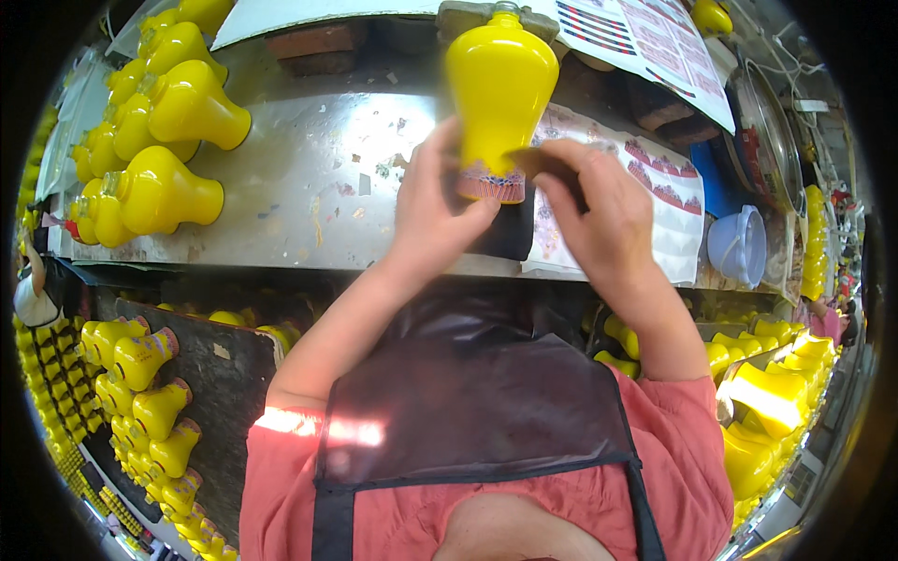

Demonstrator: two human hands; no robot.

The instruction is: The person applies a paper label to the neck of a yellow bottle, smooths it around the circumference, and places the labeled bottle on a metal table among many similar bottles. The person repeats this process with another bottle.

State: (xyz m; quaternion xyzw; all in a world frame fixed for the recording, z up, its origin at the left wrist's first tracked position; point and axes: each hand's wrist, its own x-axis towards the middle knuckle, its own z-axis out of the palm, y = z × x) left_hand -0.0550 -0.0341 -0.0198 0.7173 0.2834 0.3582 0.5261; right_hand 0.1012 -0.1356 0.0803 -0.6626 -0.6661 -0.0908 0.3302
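Observation:
A glossy yellow bottle (pixel 503 84), vase-shaped with a clear neck, lies before me with its neck pointing away. A patterned pink and blue decal band (pixel 491 185) runs around its narrow base. My left hand (pixel 435 201) grips the bottle by that lower end, thumb on the near rim and fingers along the left side. In my right hand (pixel 603 201), closed in a pinch, is a flat brown scraper-like piece (pixel 535 163). Its tip meets the bottle's right side just above the band. The right fingers partly hide this piece, so its exact kind is unclear.
Several yellow bottles (pixel 173 192) stand at the left of the metal table (pixel 309 210). Printed decal sheets (pixel 669 229) lie right of my hands, and another sheet (pixel 645 37) is farther back. A pale blue bucket (pixel 737 245) stands at the right edge. Decorated bottles (pixel 145 355) fill the lower left.

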